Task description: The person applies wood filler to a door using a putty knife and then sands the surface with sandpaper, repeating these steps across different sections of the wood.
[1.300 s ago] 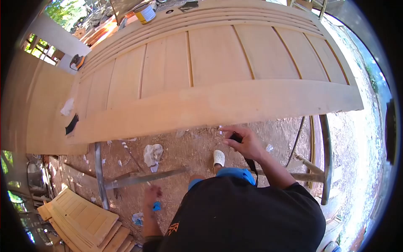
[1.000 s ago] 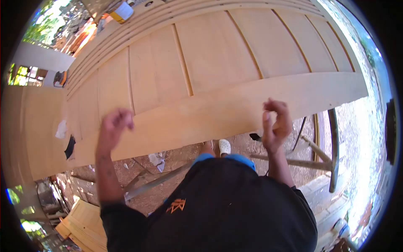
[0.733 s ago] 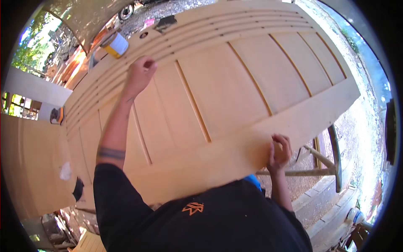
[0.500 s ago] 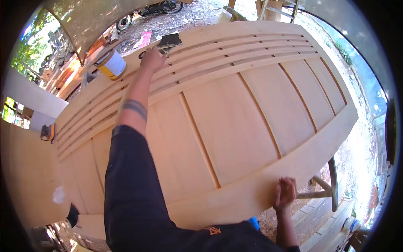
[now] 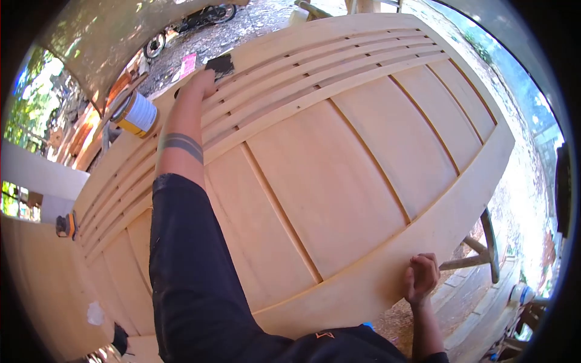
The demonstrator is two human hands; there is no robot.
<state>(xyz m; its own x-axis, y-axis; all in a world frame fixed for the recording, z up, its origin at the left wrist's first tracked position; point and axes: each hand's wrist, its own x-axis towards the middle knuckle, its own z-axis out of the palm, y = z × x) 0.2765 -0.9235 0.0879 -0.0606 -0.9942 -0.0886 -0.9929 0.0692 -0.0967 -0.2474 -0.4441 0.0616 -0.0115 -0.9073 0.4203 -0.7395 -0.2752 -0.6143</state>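
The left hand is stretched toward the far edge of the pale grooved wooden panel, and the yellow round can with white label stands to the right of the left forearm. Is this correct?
No, the yellow round can stands to the left of the left forearm, as the head view shows. The left hand does stretch toward the far edge of the pale grooved wooden panel.

A large, pale tan wooden door panel (image 5: 315, 193) lies flat, face up, raised above the ground. Long parallel slats with small dark notches run along its far side; straight grooves cross the smooth middle, and a plain board borders the near edge. A black, roughly four-sided flat sheet (image 5: 223, 65) lies on the far border.
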